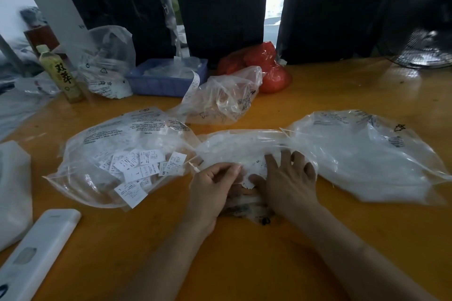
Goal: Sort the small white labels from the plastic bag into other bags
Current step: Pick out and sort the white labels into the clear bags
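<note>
On the orange wooden table (318, 239), the left hand (212, 186) curls its fingers, pinching the crumpled clear plastic bag (244, 144) at the centre; the right hand (288, 178) lies flat, fingers spread, on small white labels (256, 171) there; left of this bag, a clear printed bag (110, 134) holds more white labels (141, 168); right of it lies another clear bag (367, 154).

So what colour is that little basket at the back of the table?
Blue, a slatted plastic basket, seen in the head view.
</note>
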### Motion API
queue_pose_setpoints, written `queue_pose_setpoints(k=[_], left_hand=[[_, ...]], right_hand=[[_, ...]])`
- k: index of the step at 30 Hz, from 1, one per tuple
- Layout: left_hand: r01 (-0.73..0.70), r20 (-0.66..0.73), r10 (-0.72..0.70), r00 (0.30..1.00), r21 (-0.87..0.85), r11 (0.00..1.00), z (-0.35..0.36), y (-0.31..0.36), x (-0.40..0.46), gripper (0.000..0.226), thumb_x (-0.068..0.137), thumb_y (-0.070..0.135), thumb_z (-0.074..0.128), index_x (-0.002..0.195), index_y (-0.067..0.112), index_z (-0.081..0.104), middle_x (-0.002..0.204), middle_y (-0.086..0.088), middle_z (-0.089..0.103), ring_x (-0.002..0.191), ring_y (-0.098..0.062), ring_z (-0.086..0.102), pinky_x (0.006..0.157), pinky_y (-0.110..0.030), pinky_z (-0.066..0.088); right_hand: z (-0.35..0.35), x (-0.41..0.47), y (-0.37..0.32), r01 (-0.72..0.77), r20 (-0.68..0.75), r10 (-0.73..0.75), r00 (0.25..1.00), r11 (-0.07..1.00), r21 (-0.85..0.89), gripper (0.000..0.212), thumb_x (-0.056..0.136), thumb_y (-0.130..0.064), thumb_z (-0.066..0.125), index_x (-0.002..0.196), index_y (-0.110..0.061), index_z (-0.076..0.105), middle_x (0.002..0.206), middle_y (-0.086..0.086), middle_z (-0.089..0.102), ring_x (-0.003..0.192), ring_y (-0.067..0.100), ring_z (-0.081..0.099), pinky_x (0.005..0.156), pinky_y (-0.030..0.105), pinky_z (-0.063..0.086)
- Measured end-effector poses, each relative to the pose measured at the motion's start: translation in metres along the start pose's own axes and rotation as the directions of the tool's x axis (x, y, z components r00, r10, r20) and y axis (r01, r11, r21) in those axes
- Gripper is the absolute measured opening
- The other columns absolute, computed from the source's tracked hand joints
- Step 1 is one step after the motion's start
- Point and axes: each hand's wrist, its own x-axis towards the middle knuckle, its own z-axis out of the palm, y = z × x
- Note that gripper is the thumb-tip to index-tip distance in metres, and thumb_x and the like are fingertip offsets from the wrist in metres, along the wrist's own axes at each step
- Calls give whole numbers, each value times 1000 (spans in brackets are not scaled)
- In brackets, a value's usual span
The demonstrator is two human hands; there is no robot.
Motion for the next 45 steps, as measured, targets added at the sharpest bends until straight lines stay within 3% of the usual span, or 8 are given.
queue_pose_setpoints(k=[9, 14, 20, 25, 29, 33, 40, 45], left_hand=[[-82, -33, 83, 996, 25, 996, -1, 4, -1, 12, 98, 30, 72, 94, 32, 83, 99, 7, 82, 97, -9, 77, 88, -34, 62], [-30, -8, 29, 1000, -81, 996, -3, 7, -3, 10, 94, 31, 73, 94, 36, 81, 101, 1, 82, 93, -15, 79, 58, -20, 58], [2, -8, -4, 1000, -211, 977, -1, 5, 0, 10, 93, 22, 76, 99, 26, 82, 102, -9, 82, 95, -25, 80, 72, -24, 63], [19, 0, -19, 1000, -240, 971, -2, 5, 0, 13, 93, 12, 77, 98, 23, 83, 102, -12, 82, 97, -28, 80, 78, -26, 63], [16, -2, -17, 1000, -248, 969, -2, 6, -1, 10, 91, 11, 79, 95, 19, 83, 102, -13, 81, 99, -28, 79, 78, -26, 63], [13, 11, -11, 1000, -279, 960, 0, 8, -3, 9, 86, 19, 80, 93, 20, 84, 102, -15, 81, 100, -28, 79, 79, -23, 62], [12, 9, -10, 1000, -266, 964, -1, 8, -3, 8, 89, 19, 78, 95, 19, 83, 102, -14, 81, 101, -27, 79, 80, -23, 62], [25, 10, -23, 1000, -266, 964, 0, 7, -2, 8, 93, 14, 76, 97, 15, 82, 102, -15, 81, 101, -28, 79, 80, -24, 63]], right_hand=[[2, -4, 7, 193, -37, -192, 981, 981, 31, 37, 98, -53, 49, 132, -39, 59, 153, -10, 41, 137, 27, 19, 107, 49, 27], [-2, -2, 11, 256, -57, -250, 967, 956, 141, 41, 94, -51, 60, 133, -40, 54, 140, -14, 58, 139, 17, 28, 106, 43, 27], [-7, -5, 11, 384, -84, -378, 922, 920, 74, 34, 98, -43, 58, 131, -35, 62, 128, -12, 67, 123, 17, 48, 98, 39, 32], [-11, -9, 11, 404, -158, -384, 910, 908, 116, 21, 102, -27, 55, 113, -31, 73, 108, -11, 74, 105, 15, 57, 70, 29, 24], [-9, -6, 13, 412, -216, -374, 902, 895, 170, 24, 101, -31, 57, 121, -26, 70, 117, -5, 72, 110, 17, 56, 82, 26, 39], [0, -7, 12, 298, -75, -292, 954, 949, 99, 62, 97, -59, 52, 149, -25, 45, 150, -2, 46, 136, 24, 38, 111, 41, 36], [4, -1, 13, 264, -126, -246, 961, 950, 166, 22, 94, -45, 66, 105, -26, 68, 117, -2, 58, 114, 22, 51, 95, 34, 40], [5, -2, 14, 225, -76, -214, 974, 954, 200, 49, 91, -61, 61, 128, -29, 57, 129, -2, 53, 123, 23, 48, 100, 36, 42]])
